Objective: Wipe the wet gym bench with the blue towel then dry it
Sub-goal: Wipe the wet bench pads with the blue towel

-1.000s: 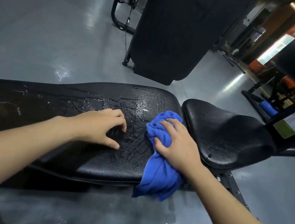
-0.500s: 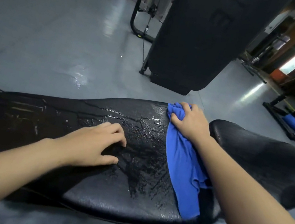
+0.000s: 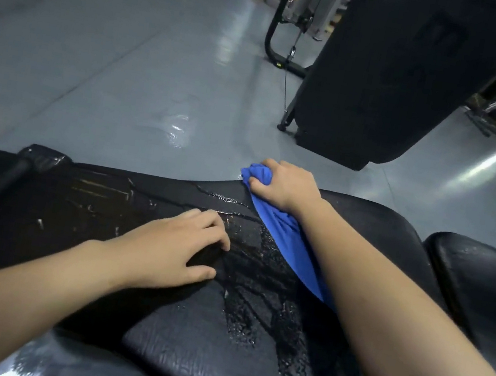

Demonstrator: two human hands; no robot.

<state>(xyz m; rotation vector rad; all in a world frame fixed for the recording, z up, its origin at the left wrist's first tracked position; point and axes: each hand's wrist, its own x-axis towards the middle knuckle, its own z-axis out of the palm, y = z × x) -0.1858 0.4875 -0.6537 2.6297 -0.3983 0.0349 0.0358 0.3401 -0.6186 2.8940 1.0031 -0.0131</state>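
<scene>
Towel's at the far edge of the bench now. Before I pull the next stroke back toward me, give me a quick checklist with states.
1. Right hand grips the towel: ok, its fingers are curled round the bunched end.
2. Towel lies on the bench: ok, it trails from the far edge back under the right forearm.
3. Left hand braces the pad: ok, it rests on the pad, apart from the towel.
4. Stroke path free: ok, nothing lies between the towel and the near edge.
5. Bench wiped: not ok, water still shines in the middle of the pad.
6. Towel still absorbent: cannot tell.
</scene>
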